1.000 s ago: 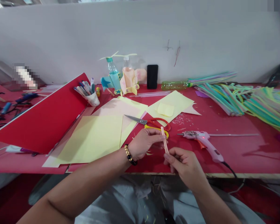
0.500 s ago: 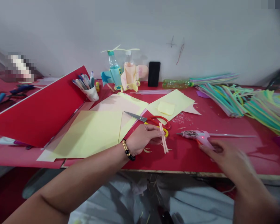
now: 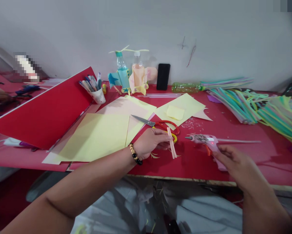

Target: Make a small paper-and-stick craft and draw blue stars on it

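Between the thumb and fingers of my left hand (image 3: 155, 139) are pale pinkish flat sticks (image 3: 172, 144), laid side by side and held upright at a tilt. A pair of scissors (image 3: 146, 121) with red and yellow handles lies just behind that hand, partly hidden by it. My right hand (image 3: 235, 162) is closed at the back of a pink glue gun (image 3: 210, 139), thumb against its handle. The gun has an orange trigger, a small red light and a clear glue stick (image 3: 240, 141) out of its rear. Its nozzle points left toward the sticks.
Yellow paper sheets (image 3: 97, 136) cover the left of the red table. Behind stand a cup of pens (image 3: 97, 96), two decorated bottles (image 3: 122, 73) and a phone (image 3: 163, 76). A green bottle (image 3: 186, 87) lies nearby. Bundles of coloured strips (image 3: 240, 104) lie right.
My right hand has shifted slightly and the glue gun has turned a little, so its handle and orange trigger show more. The left hand still holds the sticks. The view has moved slightly.
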Demonstrator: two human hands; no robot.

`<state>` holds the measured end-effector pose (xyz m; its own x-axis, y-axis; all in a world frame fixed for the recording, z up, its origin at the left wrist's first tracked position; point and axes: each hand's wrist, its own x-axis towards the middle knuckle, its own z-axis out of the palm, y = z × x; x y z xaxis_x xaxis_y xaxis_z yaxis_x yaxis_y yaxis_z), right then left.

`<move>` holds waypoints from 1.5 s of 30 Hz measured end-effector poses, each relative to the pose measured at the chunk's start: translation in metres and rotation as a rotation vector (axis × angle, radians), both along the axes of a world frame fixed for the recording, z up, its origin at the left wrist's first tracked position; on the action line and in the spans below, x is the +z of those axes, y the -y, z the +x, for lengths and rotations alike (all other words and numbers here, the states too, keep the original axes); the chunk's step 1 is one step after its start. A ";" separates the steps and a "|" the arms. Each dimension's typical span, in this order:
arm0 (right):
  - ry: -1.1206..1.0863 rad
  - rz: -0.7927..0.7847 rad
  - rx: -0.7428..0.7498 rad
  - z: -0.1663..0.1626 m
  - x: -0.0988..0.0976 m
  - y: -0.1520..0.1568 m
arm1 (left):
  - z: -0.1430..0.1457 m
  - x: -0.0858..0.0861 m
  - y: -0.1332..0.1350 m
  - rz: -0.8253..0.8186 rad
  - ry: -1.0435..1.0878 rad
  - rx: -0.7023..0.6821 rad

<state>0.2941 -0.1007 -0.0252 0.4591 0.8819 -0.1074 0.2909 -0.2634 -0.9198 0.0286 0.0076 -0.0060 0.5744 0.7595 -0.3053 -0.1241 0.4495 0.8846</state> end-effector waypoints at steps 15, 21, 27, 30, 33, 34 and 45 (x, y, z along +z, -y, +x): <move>-0.494 0.256 0.171 -0.071 0.009 0.005 | -0.002 0.005 0.000 0.017 -0.045 0.008; -0.247 0.293 0.099 -0.076 0.003 0.014 | -0.002 0.002 -0.001 0.080 -0.066 0.006; 0.043 0.202 0.172 -0.077 0.005 0.020 | -0.002 0.000 -0.003 0.117 -0.061 0.005; 0.159 0.209 0.190 -0.078 0.006 0.019 | -0.001 0.000 -0.002 0.110 -0.063 0.007; 0.232 0.223 0.189 -0.079 0.007 0.018 | -0.001 0.001 -0.001 0.107 -0.057 0.006; 0.242 0.229 0.192 -0.080 0.008 0.018 | -0.002 0.001 -0.001 0.111 -0.054 0.006; 0.307 0.219 0.174 -0.087 0.017 0.017 | -0.001 0.004 0.001 0.123 -0.071 0.004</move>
<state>0.2074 -0.1182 -0.0077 0.2826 0.9361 0.2095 0.5830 0.0059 -0.8124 0.0274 0.0068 -0.0016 0.5514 0.7961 -0.2492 -0.0613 0.3366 0.9397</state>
